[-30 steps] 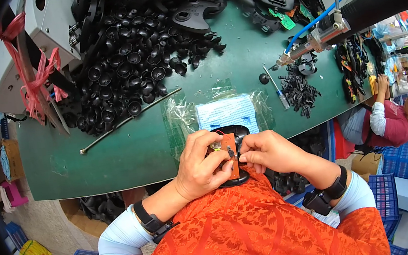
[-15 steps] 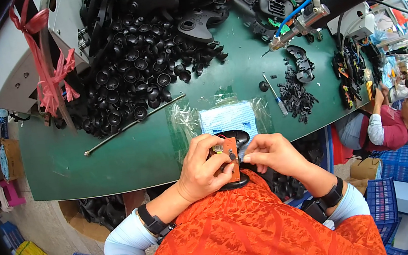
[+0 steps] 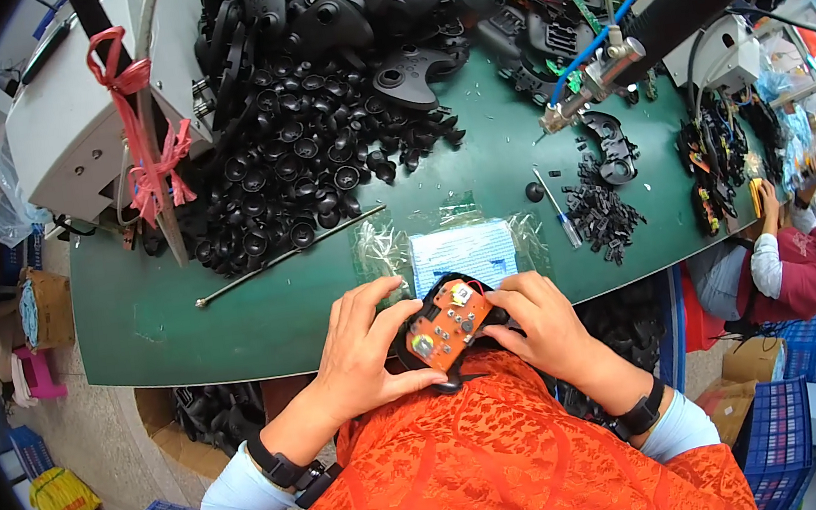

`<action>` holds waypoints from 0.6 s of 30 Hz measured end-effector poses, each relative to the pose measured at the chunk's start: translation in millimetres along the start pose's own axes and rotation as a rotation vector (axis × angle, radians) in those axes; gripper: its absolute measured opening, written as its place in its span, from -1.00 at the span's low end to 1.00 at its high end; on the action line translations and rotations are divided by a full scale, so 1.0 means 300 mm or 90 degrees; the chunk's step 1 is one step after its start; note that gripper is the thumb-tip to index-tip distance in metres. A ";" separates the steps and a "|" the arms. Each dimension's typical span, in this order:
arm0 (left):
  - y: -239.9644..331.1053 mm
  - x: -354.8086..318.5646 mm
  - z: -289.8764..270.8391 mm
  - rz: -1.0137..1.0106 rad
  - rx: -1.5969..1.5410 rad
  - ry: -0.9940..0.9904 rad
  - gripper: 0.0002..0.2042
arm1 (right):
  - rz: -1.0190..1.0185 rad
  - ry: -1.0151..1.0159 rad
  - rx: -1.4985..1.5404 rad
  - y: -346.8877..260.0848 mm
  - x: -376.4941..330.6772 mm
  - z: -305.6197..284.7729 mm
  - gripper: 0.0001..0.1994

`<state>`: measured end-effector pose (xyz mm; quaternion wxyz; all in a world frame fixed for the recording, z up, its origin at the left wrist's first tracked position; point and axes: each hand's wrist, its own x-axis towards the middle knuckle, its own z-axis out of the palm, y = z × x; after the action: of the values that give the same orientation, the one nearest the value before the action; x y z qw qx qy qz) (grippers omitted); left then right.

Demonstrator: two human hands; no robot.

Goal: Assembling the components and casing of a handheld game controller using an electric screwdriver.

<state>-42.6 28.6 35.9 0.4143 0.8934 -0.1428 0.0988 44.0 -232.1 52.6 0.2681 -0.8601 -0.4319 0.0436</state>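
A black game controller shell with an orange-brown circuit board [image 3: 448,327] set in it is held at the table's near edge, tilted, board side up. My left hand [image 3: 363,346] grips its left side, thumb along the lower edge and fingers at the upper left. The right side is in my right hand [image 3: 539,326], thumb and fingers closed round the edge. A short red wire shows at the board's upper right. Just beyond lies a folded light-blue cloth [image 3: 464,253] on clear plastic film. Parts of the shell are hidden by my hands.
Black domed caps [image 3: 291,157] and controller shells [image 3: 408,79] are heaped at the far left. A metal rod [image 3: 292,255] lies before them. To the right are a small screwdriver [image 3: 557,206], small black parts [image 3: 601,213] and a hanging powered screwdriver [image 3: 600,82]. A co-worker [image 3: 796,261] sits far right.
My right hand has moved from beside the board onto the controller's right side. My left fingers have spread off the board to the left side. The board has turned clockwise and shows more fully.
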 end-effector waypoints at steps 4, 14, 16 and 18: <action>-0.021 -0.016 0.012 -0.051 -0.002 -0.001 -0.35 | 0.085 -0.013 0.070 -0.022 -0.041 0.010 -0.55; -0.043 0.019 0.018 -0.031 -0.020 -0.047 -0.41 | 0.021 0.019 0.072 0.013 0.066 0.004 -0.61; -0.036 0.027 0.020 -0.036 -0.034 -0.057 -0.41 | 0.026 0.015 0.081 0.010 0.066 0.004 -0.62; -0.033 0.035 0.026 -0.039 -0.048 -0.066 -0.41 | 0.046 0.038 0.089 -0.006 0.080 -0.018 -0.66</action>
<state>-29.1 26.9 27.1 0.4426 0.8850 -0.1405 0.0341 59.3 -215.0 61.9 0.3387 -0.8550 -0.3884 0.0578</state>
